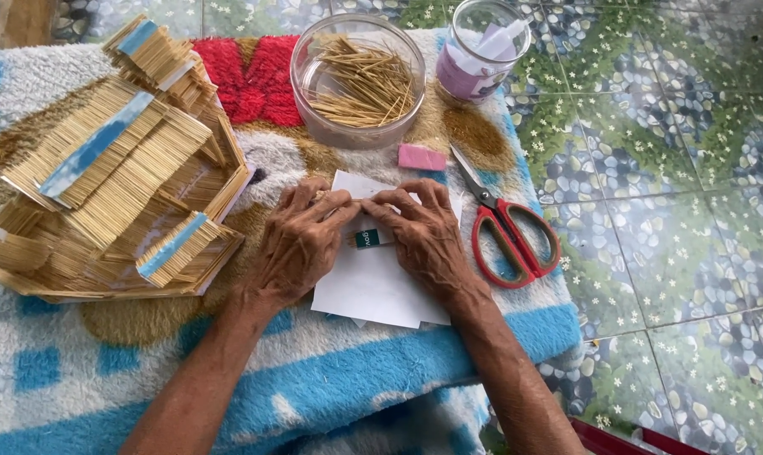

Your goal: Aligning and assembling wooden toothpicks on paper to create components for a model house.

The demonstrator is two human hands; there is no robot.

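Note:
My left hand point(301, 240) and my right hand point(422, 232) rest side by side on white sheets of paper point(373, 286), fingertips meeting at the paper's top edge. The fingers pinch something small and thin there; a few toothpick ends show by my left fingers. Between the hands lies a small dark green label piece point(369, 239). A clear round bowl of toothpicks point(358, 80) stands just beyond the hands.
A model house of toothpicks point(116, 177) with blue strips sits at the left. Red-handled scissors point(504, 227) lie right of the paper, a pink eraser-like block point(421, 157) above. A clear jar with purple contents point(482, 50) stands far right. All rest on a fuzzy blanket point(331, 379); tiled floor point(676, 211) lies to the right.

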